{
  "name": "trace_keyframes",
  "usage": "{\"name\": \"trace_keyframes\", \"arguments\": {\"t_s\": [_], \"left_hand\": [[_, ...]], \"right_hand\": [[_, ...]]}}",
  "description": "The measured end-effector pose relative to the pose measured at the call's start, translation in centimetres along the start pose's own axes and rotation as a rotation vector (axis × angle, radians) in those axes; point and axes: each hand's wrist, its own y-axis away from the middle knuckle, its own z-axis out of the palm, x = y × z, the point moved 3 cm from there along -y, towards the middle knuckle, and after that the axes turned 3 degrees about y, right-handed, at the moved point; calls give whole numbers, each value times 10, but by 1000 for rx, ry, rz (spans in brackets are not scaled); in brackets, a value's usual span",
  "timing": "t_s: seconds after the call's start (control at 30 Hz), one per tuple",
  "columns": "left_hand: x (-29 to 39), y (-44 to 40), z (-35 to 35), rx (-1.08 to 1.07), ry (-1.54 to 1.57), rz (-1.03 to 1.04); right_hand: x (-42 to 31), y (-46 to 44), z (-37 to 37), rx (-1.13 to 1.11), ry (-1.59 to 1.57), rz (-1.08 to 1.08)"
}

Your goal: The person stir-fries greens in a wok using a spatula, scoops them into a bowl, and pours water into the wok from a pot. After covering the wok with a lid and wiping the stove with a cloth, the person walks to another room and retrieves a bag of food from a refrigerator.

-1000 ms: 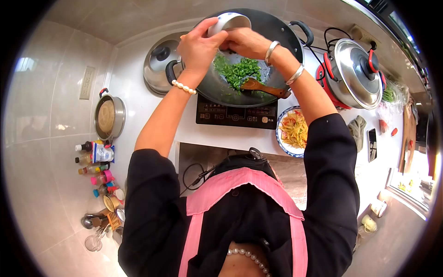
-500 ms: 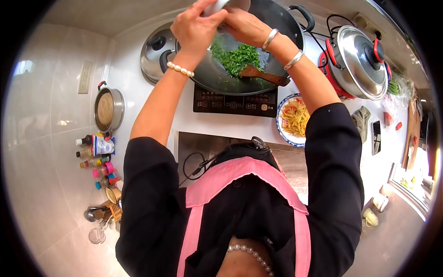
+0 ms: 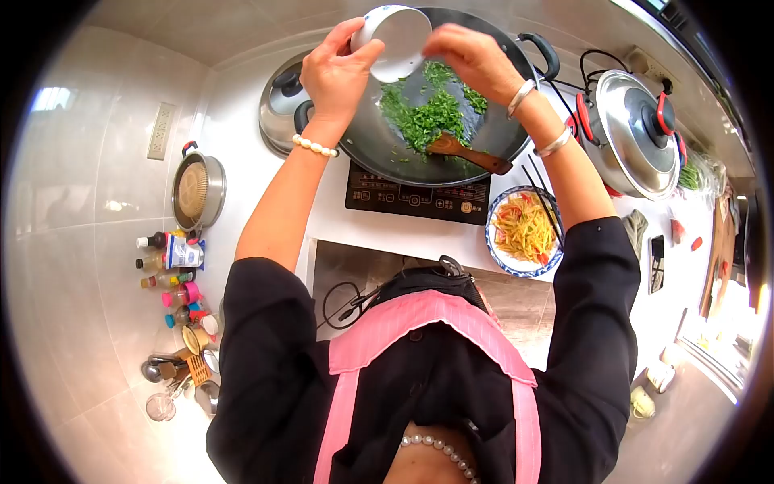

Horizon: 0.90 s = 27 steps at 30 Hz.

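Observation:
My left hand [image 3: 334,81] grips a small white bowl [image 3: 397,39] by its side, tilted over the wok [image 3: 355,149]. The inside of the bowl looks nearly bare, with a few specks near its rim. Close to the bowl's right edge is my right hand [image 3: 476,64], its fingertips smeared by motion. Chopped green leaves [image 3: 431,117] lie spread in the wok beneath both hands. A wooden spatula [image 3: 468,153] rests in the wok among the greens, its handle pointing right.
The wok stands on an induction cooker [image 3: 415,198]. Right of it is a plate of yellow shreds [image 3: 524,226] with chopsticks [image 3: 544,202] across it. A lidded pot [image 3: 633,133] stands farther right. Bottles [image 3: 173,262] and a steamer pan [image 3: 197,191] line the left wall.
My right hand has come off the bowl and moved right. The bowl's inside now faces into view. More of the greens and the whole plate show, and the view has shifted slightly.

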Motion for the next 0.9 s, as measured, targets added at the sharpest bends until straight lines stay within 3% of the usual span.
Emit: {"name": "trace_keyframes", "arguments": {"t_s": [0.1,0.13,0.17,0.27,0.37,0.53,0.67,0.7,0.77,0.83,0.9], "left_hand": [[-12,0,2,3,104,-99],[-13,0,3,7,116,-112],[-13,1,4,7,97,-113],[-7,5,1,14,24,-142],[-11,5,-2,42,308,-233],[6,7,-8,82,421,-508],[13,7,-26,237,551,-668],[15,9,-28,241,557,-679],[17,12,-29,253,562,-678],[22,16,-25,255,557,-664],[36,19,-20,236,497,-490]], "right_hand": [[-14,-19,7,144,140,-157],[-9,-20,17,2,299,-283],[-8,-12,26,-193,393,-218],[-19,3,31,-266,37,-76],[-33,0,13,4,83,-93],[-38,-1,10,-53,324,-289],[-27,10,-2,1,360,-130],[-22,11,-1,-24,358,35],[-27,-3,-6,-257,-149,566],[-37,-10,8,-300,-493,667],[-38,-12,25,-336,-836,735]]}}
